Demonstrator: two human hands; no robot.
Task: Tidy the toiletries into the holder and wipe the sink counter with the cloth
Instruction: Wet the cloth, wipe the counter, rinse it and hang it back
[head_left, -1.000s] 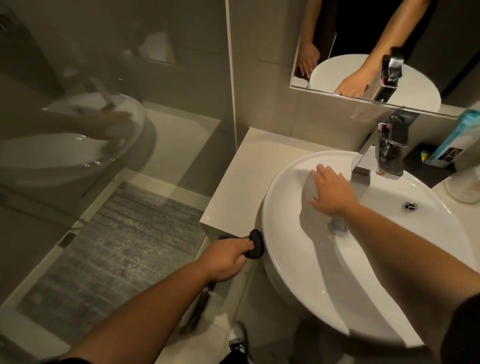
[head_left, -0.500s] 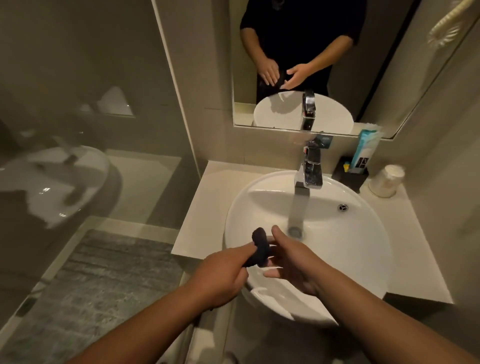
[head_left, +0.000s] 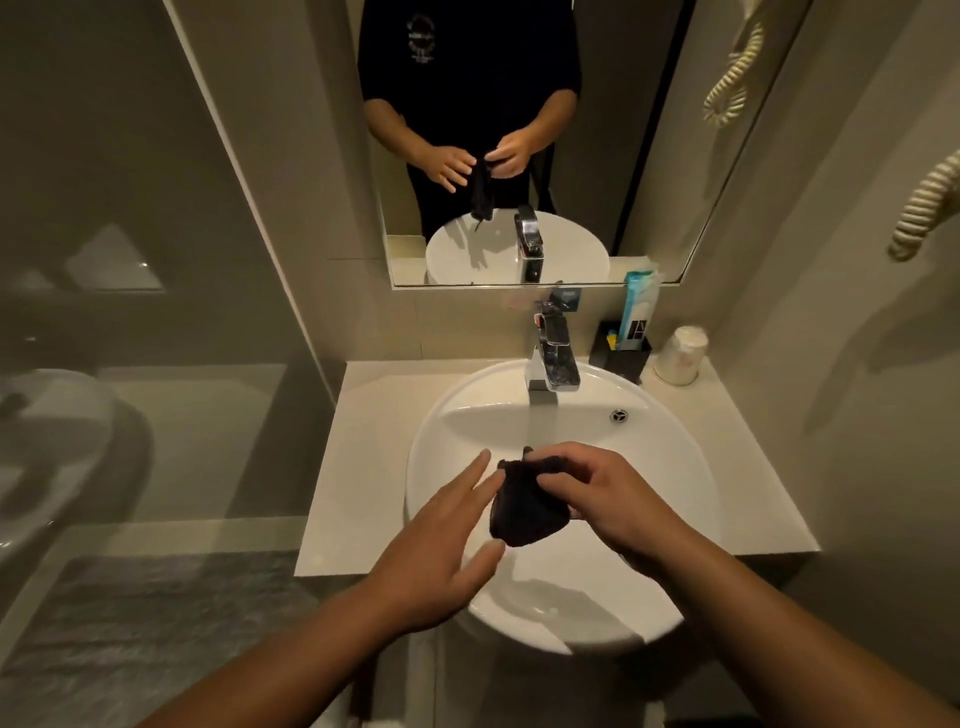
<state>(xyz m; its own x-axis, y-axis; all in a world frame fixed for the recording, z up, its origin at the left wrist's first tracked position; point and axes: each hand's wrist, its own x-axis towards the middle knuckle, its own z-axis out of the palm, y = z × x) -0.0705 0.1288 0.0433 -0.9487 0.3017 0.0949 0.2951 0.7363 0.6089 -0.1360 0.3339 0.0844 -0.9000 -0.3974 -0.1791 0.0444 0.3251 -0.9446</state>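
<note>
While the toiletries (head_left: 638, 312) sit in the far holder (head_left: 621, 357), the right hand (head_left: 597, 499) pinches the cloth (head_left: 522, 512), left hand (head_left: 441, 540) released, table (head_left: 358, 467) seemingly unwiped.

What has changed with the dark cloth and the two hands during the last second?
The cloth went from the left hand to the right hand, which now pinches its top edge above the basin. The left hand let go and is open beside it. The cloth, bunched before, now hangs loose. The holder with toiletries and the cup stayed behind the basin.
</note>
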